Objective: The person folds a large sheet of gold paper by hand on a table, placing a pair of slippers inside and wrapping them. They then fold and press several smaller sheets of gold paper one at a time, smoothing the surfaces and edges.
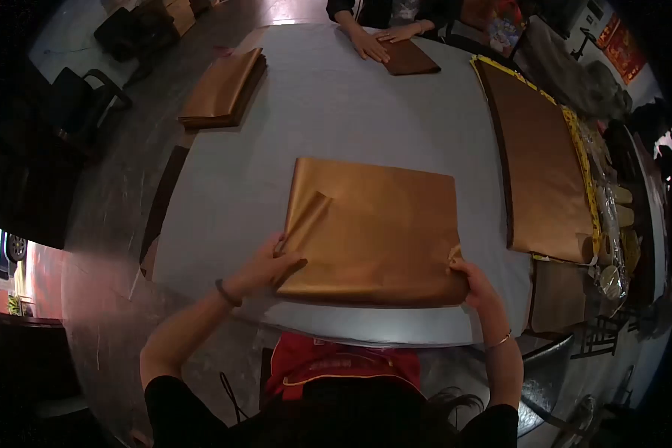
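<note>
A large sheet of shiny gold-brown paper (381, 228) lies folded on the grey round table (336, 112) in front of me. My left hand (265, 265) grips its near left edge, where a corner curls up. My right hand (476, 287) pinches the near right corner. Both hands hold the sheet's front edge just above the table's rim.
A stack of the same paper (222, 89) sits at the far left. A bigger stack of sheets (541, 164) with a yellow border lies on the right. Across the table another person's hands (384, 41) press on a small dark folded piece (411, 58). Packaged goods line the right edge.
</note>
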Tool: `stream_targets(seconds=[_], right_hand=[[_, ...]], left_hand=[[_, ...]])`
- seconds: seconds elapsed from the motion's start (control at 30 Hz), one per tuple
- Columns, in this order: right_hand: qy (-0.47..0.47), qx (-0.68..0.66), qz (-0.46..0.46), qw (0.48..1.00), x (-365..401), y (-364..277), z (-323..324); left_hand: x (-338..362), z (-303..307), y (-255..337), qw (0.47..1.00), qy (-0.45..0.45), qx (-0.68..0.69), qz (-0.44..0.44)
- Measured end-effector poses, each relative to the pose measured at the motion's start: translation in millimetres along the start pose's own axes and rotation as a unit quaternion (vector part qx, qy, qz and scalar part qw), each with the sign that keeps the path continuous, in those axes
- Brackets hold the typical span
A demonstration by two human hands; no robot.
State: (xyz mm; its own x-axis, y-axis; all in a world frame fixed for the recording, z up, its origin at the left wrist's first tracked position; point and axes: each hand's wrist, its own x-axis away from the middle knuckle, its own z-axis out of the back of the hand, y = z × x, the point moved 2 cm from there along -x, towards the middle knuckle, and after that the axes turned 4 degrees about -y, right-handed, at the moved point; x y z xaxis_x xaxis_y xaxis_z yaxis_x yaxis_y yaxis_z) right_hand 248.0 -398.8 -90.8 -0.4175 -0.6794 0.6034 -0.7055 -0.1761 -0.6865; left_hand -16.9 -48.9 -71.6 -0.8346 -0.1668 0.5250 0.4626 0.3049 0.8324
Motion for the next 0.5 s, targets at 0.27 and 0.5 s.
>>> stream_targets(seconds=[0.27, 0.5], right_hand=[[-0.04, -0.03, 0.07, 0.996, 16, 3, -12], [-0.03, 0.015, 0.085, 0.996, 42, 19, -15]], left_hand=[[-2, -4, 1, 0.997, 0.042, -0.068, -0.008], [-4, 2, -6, 0.99, 0.107, -0.02, -0.092]])
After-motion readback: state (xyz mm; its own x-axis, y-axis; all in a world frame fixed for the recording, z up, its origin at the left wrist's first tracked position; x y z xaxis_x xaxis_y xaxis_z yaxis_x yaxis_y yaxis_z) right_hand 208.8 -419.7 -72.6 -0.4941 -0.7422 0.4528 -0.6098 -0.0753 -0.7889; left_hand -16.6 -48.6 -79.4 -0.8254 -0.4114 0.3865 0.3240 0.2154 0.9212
